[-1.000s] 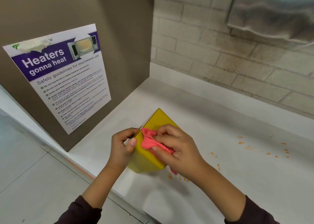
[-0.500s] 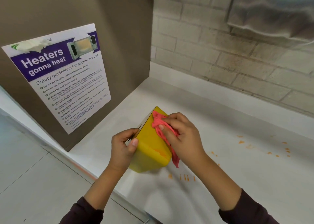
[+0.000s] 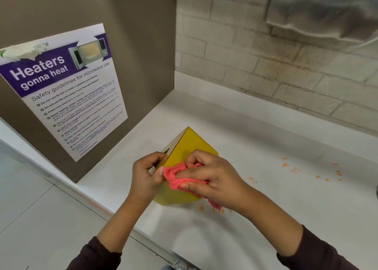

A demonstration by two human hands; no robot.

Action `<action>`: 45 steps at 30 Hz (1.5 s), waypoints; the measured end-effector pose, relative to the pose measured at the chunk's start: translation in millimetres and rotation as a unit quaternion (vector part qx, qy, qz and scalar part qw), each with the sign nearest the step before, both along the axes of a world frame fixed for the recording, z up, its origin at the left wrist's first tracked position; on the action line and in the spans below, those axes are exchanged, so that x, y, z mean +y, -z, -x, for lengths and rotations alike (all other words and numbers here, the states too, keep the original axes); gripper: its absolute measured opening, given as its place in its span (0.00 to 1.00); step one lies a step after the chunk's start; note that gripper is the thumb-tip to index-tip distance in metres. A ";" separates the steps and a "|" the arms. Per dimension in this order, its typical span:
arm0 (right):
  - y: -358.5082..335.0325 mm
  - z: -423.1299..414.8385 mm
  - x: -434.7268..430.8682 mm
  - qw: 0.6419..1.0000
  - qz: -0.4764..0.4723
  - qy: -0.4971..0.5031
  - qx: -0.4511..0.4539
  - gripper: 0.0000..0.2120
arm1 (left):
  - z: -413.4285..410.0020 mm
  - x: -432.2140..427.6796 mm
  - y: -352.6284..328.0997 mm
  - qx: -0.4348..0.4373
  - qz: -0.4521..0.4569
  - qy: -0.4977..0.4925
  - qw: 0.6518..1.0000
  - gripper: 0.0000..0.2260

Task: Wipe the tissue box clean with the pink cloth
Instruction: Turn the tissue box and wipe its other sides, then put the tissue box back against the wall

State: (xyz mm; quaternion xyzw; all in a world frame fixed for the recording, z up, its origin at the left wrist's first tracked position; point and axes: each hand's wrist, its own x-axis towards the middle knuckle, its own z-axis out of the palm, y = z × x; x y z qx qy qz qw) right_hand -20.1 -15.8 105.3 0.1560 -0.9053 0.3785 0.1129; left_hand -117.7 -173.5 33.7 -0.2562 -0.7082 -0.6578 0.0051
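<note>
A yellow tissue box (image 3: 191, 144) stands tilted on the white counter (image 3: 266, 147), near its front edge. My left hand (image 3: 146, 176) grips the box's left side, where the slotted face is. My right hand (image 3: 212, 179) holds a bunched pink cloth (image 3: 176, 175) and presses it against the box's near yellow face, close to the left thumb. A tail of the cloth hangs below my right palm. The lower part of the box is hidden behind both hands.
A brown panel (image 3: 133, 44) with a microwave safety poster (image 3: 61, 93) rises at the left. A brick wall (image 3: 266, 54) runs behind the counter, with a metal fixture (image 3: 327, 9) at top right. Orange crumbs (image 3: 315, 173) dot the counter to the right and near the box.
My right hand slid the pink cloth from the box's upper edge down to the near face, toward the left thumb. The left hand kept its grip; the box shifted slightly.
</note>
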 end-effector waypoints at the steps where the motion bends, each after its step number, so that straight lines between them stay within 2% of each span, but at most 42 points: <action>1: -0.5 -2.2 1.7 1.000 -0.012 -0.007 0.000 0.12 | 0.1 0.2 -0.1 0.004 0.002 0.003 1.000 0.42; 4: 1.8 -7.7 6.0 0.999 -0.036 -0.009 0.001 0.12 | -1.5 -0.2 -0.8 0.005 -0.001 0.009 1.000 0.41; 14: 25.8 -40.7 21.6 0.999 0.020 0.035 -0.032 0.10 | -5.2 2.1 -1.9 0.020 0.011 -0.001 1.000 0.40; 18: 31.5 -52.5 28.4 0.997 0.028 0.056 -0.037 0.10 | -10.3 6.2 -1.7 0.013 0.019 -0.001 1.000 0.31; 22: 38.3 -60.5 35.8 0.996 0.012 0.077 -0.045 0.09 | -14.9 11.5 -1.3 0.015 0.036 0.013 0.999 0.28; 27: 53.4 -72.1 44.0 0.990 -0.004 0.114 -0.086 0.11 | -13.4 11.3 1.6 0.024 0.042 0.019 0.999 0.30; 30: 59.4 -74.4 49.4 0.976 0.051 0.177 -0.112 0.06 | -8.1 8.9 -0.1 0.017 0.039 0.006 0.999 0.29; 31: 60.8 -73.9 50.6 0.966 0.101 0.212 -0.107 0.03 | -7.2 8.5 -0.3 0.013 0.038 0.003 0.999 0.30; 34: 62.0 -72.2 52.0 0.906 0.259 0.324 -0.084 0.07 | -8.0 11.8 0.7 -0.003 0.041 0.026 0.999 0.30; 37: 61.4 -72.5 51.2 0.833 0.379 0.392 -0.092 0.09 | -8.7 28.5 0.4 -0.001 0.117 0.045 0.992 0.32; 41: 64.8 -72.1 52.2 0.756 0.457 0.455 -0.112 0.10 | -1.1 64.2 -7.3 0.045 0.190 0.089 0.977 0.27; 45: 71.4 -76.6 56.1 0.717 0.477 0.494 -0.115 0.11 | 15.1 98.8 -0.9 0.085 0.272 0.141 0.948 0.33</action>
